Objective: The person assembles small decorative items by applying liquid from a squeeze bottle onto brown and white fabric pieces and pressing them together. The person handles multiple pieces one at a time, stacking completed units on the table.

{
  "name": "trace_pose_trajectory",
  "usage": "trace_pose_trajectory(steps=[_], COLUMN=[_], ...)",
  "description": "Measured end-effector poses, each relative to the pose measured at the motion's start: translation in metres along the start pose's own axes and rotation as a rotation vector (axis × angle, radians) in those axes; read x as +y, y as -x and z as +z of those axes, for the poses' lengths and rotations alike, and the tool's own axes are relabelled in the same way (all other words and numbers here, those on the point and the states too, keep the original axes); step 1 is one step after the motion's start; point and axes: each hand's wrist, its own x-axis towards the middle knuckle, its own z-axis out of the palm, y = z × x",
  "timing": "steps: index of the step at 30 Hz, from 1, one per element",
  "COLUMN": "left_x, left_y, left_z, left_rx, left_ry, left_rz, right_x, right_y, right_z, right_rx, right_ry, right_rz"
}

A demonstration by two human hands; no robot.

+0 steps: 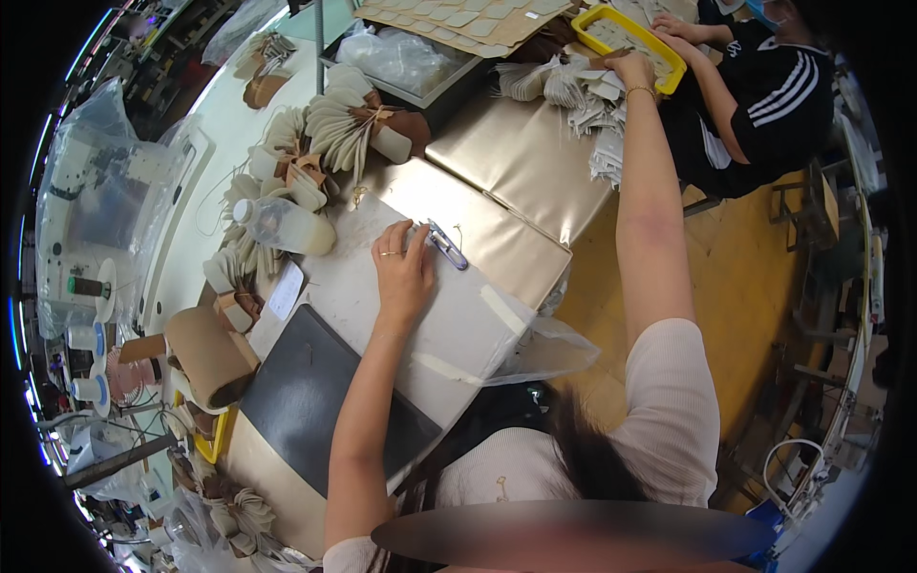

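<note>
- Left hand (pixel 405 277), in the head view, lies near the centre, palm down on a grey sheet (pixel 349 277), fingers somewhat spread, nothing seen in it; small snips (pixel 449 248) lie just beside the fingertips, at 2 o'clock from the hand.
- Right hand (pixel 632 69) is at 1 o'clock, by a yellow tray (pixel 676 78); whether its fingers pinch something, I cannot tell.
- Pale pieces (pixel 616 36) lie loose in this tray; a co-worker's hands (pixel 674 29) are also there.
- As I judge, the work is partly done: fanned stacks (pixel 576 84) lie beside the tray, while the loose pieces are not yet stacked.
- Counted: one snips, one bottle (pixel 287 226) at 10 o'clock, one cardboard tube (pixel 205 353) between 8 and 9. Beige bundles (pixel 344 119), towards 11, number at least four; overlapping hides more.
</note>
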Motion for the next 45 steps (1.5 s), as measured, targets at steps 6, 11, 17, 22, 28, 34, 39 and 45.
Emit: trace_pose_trajectory(steps=[6,11,17,22,28,34,39,45], left_x=[0.002,0.002,0.001,0.036,0.043,0.015,-0.057,-0.176], left_y=[-0.002,-0.002,0.006,0.043,0.136,0.237,0.340,0.426], left_z=[-0.005,-0.003,-0.009,-0.049,-0.152,-0.245,-0.340,-0.405], left_rx=[0.038,0.087,0.145,0.235,0.428,0.429,0.236,0.189], left_ry=[0.007,0.033,0.086,0.408,1.788,1.397,0.939,0.209], left_rz=[0.008,0.016,-0.015,-0.235,-0.924,-1.090,-1.159,-1.334], right_x=[-0.008,-0.023,-0.046,-0.056,-0.083,-0.091,-0.100,-0.104], right_y=[0.005,0.054,0.212,0.365,0.543,0.676,0.706,0.709], right_z=[-0.018,-0.092,-0.124,-0.073,-0.012,0.023,0.023,0.018], right_rx=[-0.122,-0.309,-0.611,-0.911,-1.224,-1.621,-1.818,-1.732], right_ry=[-0.934,-1.371,-1.323,-1.296,-1.400,-1.425,-1.325,-1.096], right_rz=[-0.158,-0.210,-0.613,-0.464,-0.199,-0.072,-0.124,-0.242])
